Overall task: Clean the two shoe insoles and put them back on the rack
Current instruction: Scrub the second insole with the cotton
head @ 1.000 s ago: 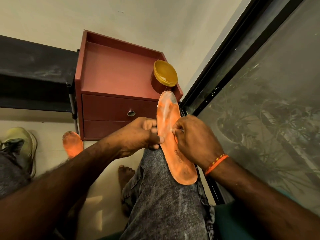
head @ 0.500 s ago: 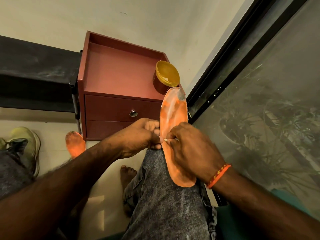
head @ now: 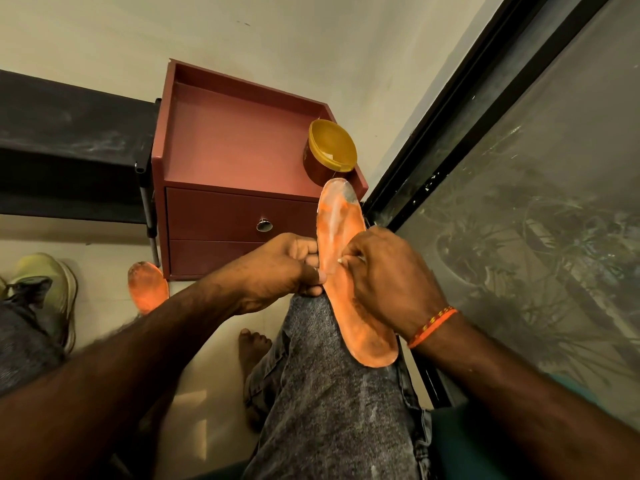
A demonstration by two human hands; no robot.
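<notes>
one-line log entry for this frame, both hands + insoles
left hand: grips insole edge | right hand: pinches small white item on insole | insole: on knee | second insole: on floor | stage: cleaning, none racked

Right hand (head: pixel 388 278) covers the middle of the orange insole (head: pixel 341 230); what its fingertips pinch there is too small to tell. Left hand (head: pixel 277 271): fingers curl behind the insole's edge, contact hidden. Second insole (head: pixel 147 285) on the floor, its near end hidden behind the left forearm. Greenish shoe (head: pixel 45 282) partly cut off by the left frame edge and overlapped by a knee. Black rack (head: pixel 69 140) runs out of frame at left. Bare foot (head: pixel 254 348) half hidden by the jeans leg. Jar (head: pixel 330 154): lower front covered by the insole's tip, label unreadable.
</notes>
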